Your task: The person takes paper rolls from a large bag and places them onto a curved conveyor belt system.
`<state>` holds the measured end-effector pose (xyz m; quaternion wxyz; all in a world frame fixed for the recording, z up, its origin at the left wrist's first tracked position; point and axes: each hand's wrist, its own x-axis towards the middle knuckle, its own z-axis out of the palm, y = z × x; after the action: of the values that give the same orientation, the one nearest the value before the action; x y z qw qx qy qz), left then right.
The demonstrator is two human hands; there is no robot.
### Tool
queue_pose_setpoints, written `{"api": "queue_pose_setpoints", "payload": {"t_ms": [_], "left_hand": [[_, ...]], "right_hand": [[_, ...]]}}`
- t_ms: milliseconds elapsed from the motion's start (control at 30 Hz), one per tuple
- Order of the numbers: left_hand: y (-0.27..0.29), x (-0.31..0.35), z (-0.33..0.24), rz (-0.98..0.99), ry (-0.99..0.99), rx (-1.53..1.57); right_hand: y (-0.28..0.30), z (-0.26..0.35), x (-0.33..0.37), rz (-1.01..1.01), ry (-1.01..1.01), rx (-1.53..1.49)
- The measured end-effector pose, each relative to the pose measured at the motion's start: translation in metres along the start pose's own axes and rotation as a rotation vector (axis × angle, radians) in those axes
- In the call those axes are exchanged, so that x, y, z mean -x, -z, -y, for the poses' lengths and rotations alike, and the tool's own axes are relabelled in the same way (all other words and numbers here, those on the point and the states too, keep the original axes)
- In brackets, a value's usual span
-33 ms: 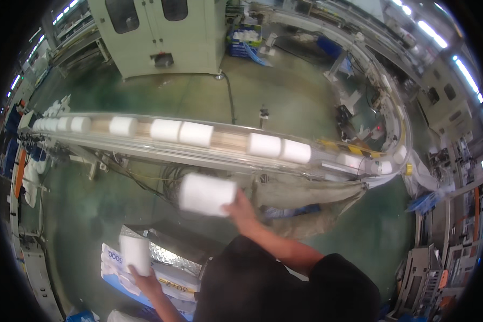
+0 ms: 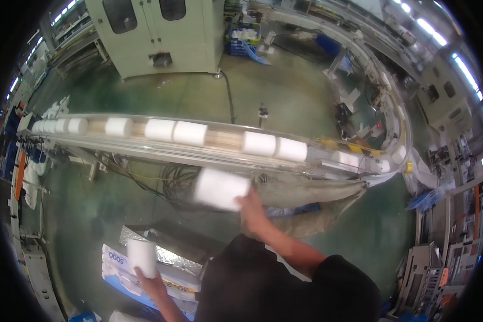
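Note:
My right hand (image 2: pixel 256 213) grips the right end of a white paper roll (image 2: pixel 222 189), which is blurred and held in the air just in front of the conveyor. Whether this is one long roll or two end to end, I cannot tell. Lower and to the left, my left hand (image 2: pixel 151 283) has its fingers around another white paper roll (image 2: pixel 141 256), held upright above a printed white and blue package (image 2: pixel 115 271). Several more white rolls (image 2: pixel 190 133) lie on their sides along the conveyor belt (image 2: pixel 224 141).
Beside my left hand stands an open metal-lined trough (image 2: pixel 169 255). A grey-brown cloth (image 2: pixel 306 196) hangs below the conveyor, near a coil of cables (image 2: pixel 180 185). Beyond the belt are a large pale cabinet (image 2: pixel 161 40) and a blue crate (image 2: pixel 241 45). The conveyor curves away at right.
My right hand and its roll have moved right and slightly up. The left hand's roll has shifted a little right and down. Rolls on the belt have slid slightly left.

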<state>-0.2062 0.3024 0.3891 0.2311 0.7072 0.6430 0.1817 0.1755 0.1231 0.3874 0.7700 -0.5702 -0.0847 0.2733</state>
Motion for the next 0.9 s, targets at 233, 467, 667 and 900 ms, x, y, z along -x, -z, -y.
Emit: {"api": "queue_pose_setpoints", "payload": {"t_ms": [233,467,667,900], "left_hand": [[-0.018,0.017,-0.029,0.185,0.064,0.059],[-0.044,-0.022,-0.036,0.246,0.389,0.974],[-0.041,-0.004,-0.007,0.160,0.372,0.841],[-0.022,0.019,0.051,0.058,0.279,0.640]], "right_hand": [[0.184,0.061,-0.096,-0.537,0.012,0.257],[0.100,0.048,-0.191,-0.254,-0.196,-0.205],[0.051,0.039,-0.197,-0.268,-0.168,0.132],[0.011,-0.006,-0.233,-0.192,-0.159,0.804]]}}
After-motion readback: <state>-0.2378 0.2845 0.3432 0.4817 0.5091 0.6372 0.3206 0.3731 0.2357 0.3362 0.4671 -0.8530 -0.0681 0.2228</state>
